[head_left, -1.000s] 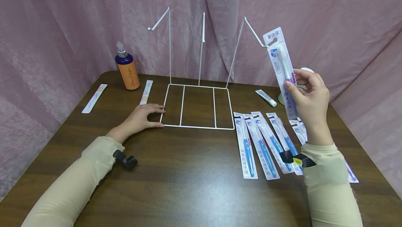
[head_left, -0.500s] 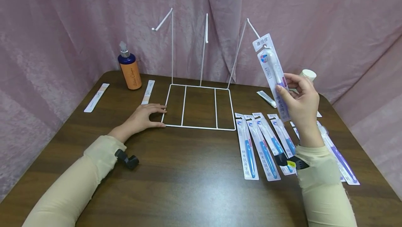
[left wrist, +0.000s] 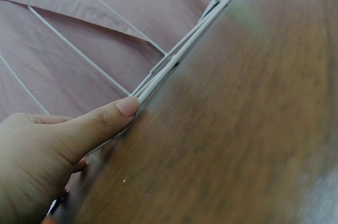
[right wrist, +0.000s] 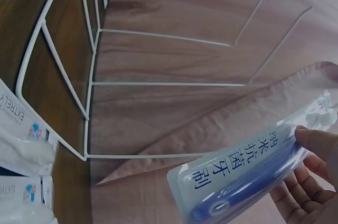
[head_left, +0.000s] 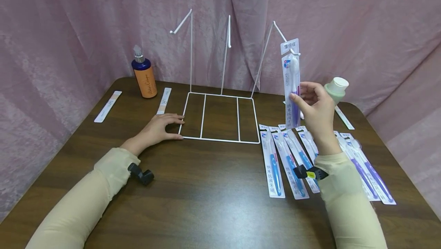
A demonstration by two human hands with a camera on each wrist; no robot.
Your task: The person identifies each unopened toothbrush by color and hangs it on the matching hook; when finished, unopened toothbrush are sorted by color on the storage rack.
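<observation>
My right hand [head_left: 315,107] pinches a purple toothbrush in its clear blister pack [head_left: 291,84], hanging on the white wire rack's [head_left: 220,117] right hook. My left hand [head_left: 158,128] rests flat, fingers straight, against the rack's base corner.

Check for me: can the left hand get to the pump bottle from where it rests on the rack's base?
Probably yes. The left hand rests at the wire rack's front-left corner, and bare table lies between it and the pump bottle; only a flat strip lies beside that path.

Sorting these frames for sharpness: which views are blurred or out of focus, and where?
Head view: even light, sharp throughout. Left wrist view: thumb crisp, table smeared towards the far and lower right. Right wrist view: rack clear, toothbrush pack slightly soft.
</observation>
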